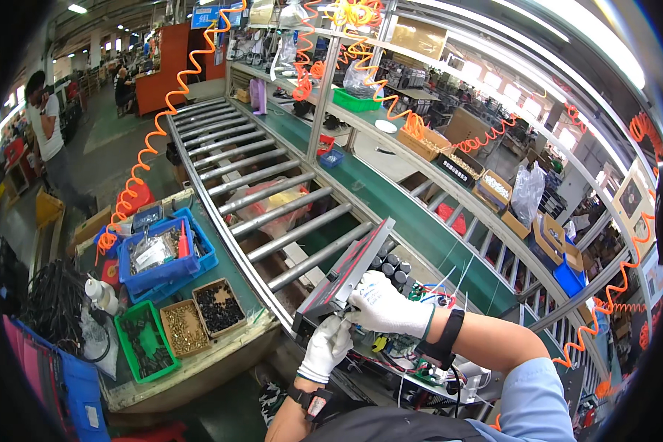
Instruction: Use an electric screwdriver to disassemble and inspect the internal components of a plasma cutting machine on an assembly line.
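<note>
In front of me is an opened electronic unit whose green circuit boards (398, 340), wires and black cylindrical capacitors (392, 267) are exposed. A grey panel with a red stripe (346, 271) stands tilted at its left side. My right hand (387, 305), in a white glove, is closed at the panel's inner side, its fingertips near the lower edge. Just below it, my left hand (324, 351), gloved too, has its fingers pinched together by the panel's bottom corner. The fingers hide whatever small part lies between them.
A roller conveyor (272, 214) runs away ahead. On the left bench sit a green bin (146, 342), boxes of brass screws (184, 328) and black screws (219, 308), and blue trays (158, 258). Orange coiled hoses (155, 140) hang around. Beyond the green belt (390, 206) stands a parts shelf. A person (48, 121) stands far left.
</note>
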`<act>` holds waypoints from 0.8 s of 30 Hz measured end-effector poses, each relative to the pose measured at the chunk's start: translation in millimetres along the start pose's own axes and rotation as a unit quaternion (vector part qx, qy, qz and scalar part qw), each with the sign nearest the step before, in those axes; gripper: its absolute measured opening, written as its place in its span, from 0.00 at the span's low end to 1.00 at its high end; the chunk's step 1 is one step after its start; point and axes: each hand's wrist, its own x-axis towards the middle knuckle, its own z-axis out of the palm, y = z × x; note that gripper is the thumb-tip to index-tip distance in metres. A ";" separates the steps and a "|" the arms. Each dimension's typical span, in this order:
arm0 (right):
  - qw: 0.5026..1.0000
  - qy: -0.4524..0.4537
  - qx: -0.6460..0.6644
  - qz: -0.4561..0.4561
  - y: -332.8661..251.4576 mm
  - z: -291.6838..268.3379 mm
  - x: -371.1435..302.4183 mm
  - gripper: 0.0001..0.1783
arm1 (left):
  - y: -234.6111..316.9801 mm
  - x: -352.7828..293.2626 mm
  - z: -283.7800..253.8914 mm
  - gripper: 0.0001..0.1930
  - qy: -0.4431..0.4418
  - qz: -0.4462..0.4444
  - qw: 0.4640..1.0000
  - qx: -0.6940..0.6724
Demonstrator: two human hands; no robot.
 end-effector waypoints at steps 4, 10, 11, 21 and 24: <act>0.997 0.066 0.004 -0.038 5.6 10.7 -1.8 0.16 | 1.8 0.2 -4.9 0.14 -0.006 0.060 0.996 0.069; 0.998 0.057 0.006 -0.037 8.9 11.8 -3.3 0.16 | 13.6 1.2 -2.0 0.14 0.035 0.026 0.989 0.141; 0.998 0.049 0.001 -0.036 8.1 9.6 -2.2 0.17 | 14.1 1.2 -1.7 0.14 0.034 0.026 0.989 0.142; 0.999 0.032 -0.014 -0.017 2.3 9.3 -3.1 0.19 | 16.2 -0.8 -0.4 0.15 0.048 0.019 0.985 0.163; 1.000 0.029 0.004 -0.010 2.5 7.9 -2.9 0.18 | 18.0 0.3 4.4 0.14 0.045 0.017 0.986 0.161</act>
